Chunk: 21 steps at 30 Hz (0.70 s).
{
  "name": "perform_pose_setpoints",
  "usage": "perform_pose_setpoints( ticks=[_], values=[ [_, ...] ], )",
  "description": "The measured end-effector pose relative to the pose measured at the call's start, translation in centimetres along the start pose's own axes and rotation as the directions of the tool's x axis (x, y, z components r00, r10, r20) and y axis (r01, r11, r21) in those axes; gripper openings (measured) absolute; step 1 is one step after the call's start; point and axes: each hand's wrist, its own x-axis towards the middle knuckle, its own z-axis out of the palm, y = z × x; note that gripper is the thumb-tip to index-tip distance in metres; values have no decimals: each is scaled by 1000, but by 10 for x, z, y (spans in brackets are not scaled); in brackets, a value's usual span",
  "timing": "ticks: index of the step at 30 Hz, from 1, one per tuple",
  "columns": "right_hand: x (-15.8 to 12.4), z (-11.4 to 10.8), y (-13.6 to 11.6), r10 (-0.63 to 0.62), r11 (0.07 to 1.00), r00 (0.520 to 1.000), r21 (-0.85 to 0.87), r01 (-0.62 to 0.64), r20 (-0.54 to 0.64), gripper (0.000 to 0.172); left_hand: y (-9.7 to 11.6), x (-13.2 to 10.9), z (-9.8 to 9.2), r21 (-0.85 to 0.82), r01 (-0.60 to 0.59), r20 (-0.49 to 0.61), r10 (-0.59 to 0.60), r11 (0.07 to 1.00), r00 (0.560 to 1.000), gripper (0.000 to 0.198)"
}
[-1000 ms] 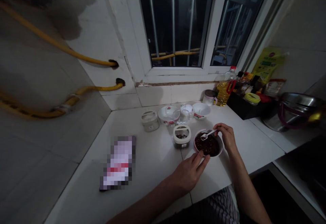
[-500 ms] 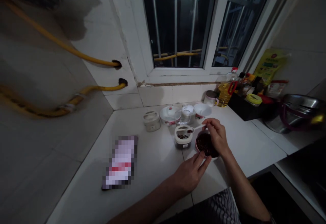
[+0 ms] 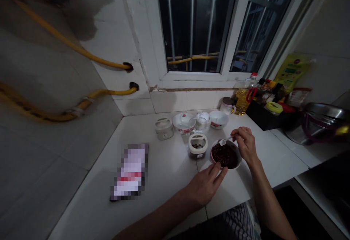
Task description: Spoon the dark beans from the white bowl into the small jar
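Note:
A pink-rimmed white bowl (image 3: 235,164) of dark cooked beans (image 3: 224,156) sits on the white tiled counter (image 3: 161,181). My right hand (image 3: 245,144) pinches a small white plastic spoon (image 3: 224,141), its scoop over the bowl's far side. My left hand (image 3: 205,188) rests its fingertips on the bowl's near rim. To the left of the bowl stands a small square container (image 3: 197,146) with a white rim, holding some dark beans. It is close to the bowl but apart from it.
Behind stand a lidded jar (image 3: 164,128), white bowls (image 3: 183,122) and a glass cup (image 3: 203,122). A pixelated phone (image 3: 129,172) lies left. An oil bottle (image 3: 242,101), a black caddy (image 3: 259,118) and a steel pot (image 3: 318,123) stand right. Yellow hoses (image 3: 82,105) run along the wall.
My right hand has moved back from over the square container to the bowl, with the spoon. My left hand stays on the rim. The view has shifted slightly.

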Motion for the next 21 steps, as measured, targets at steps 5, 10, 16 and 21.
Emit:
perform_pose_setpoints(
  ticks=[5,10,16,21],
  values=[
    [-4,8,7,-3,1000,974,-25,9,227,23,-1,-1,0,-3,-2,16,2,1000,1000,45],
    [-7,16,4,203,969,946,90,-232,254,23,-2,-2,0,-12,-10,8,10,1000,1000,47],
    [-9,16,6,520,700,811,412,-584,267,16,-2,-2,0,-19,-15,16,16,1000,1000,47],
    [-7,15,4,598,569,757,524,-633,265,14,-2,-2,0,-40,4,51,-2,999,999,48]
  ],
)
